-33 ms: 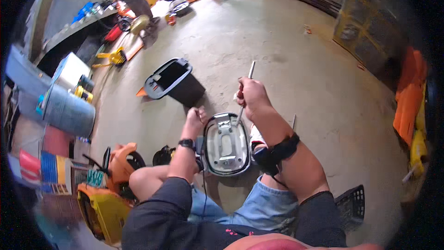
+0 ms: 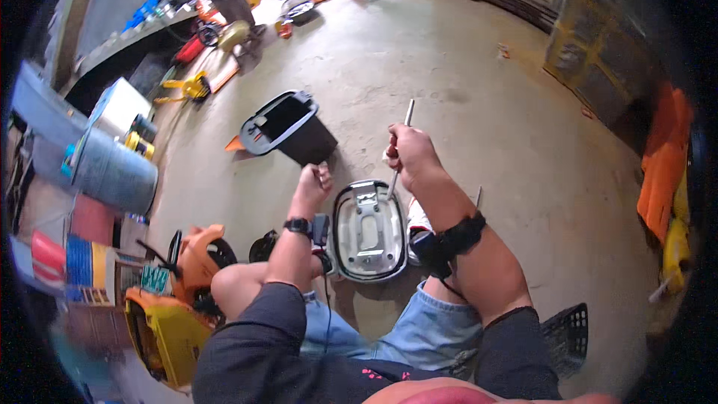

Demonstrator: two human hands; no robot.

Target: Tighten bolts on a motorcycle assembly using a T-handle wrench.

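A long thin metal rod (image 2: 410,111) is gripped in my right hand (image 2: 413,152), whose fingers wrap round it. The rod slants down to the far right part of a grey oval shell (image 2: 368,231) with a black rim. Between my feet lies this shell, its hollow side up, with a shiny metal bracket (image 2: 366,198) at its far end. My left hand (image 2: 317,182) is closed, raised to the left of the shell's far end. What it holds, if anything, is too small to make out. Just beyond it, a deep dark bin (image 2: 307,138) with a grey rim stands on the floor.
To my left are orange and yellow body panels (image 2: 168,333) and a blue barrel (image 2: 116,172). A black plastic crate (image 2: 570,333) sits near right. Orange panels (image 2: 662,164) line the right side. Scooter parts (image 2: 232,34) lie at the far left.
My left hand has shifted slightly away from me and to the left of the shell. My right hand keeps its hold on the rod. The whole view has turned a little.
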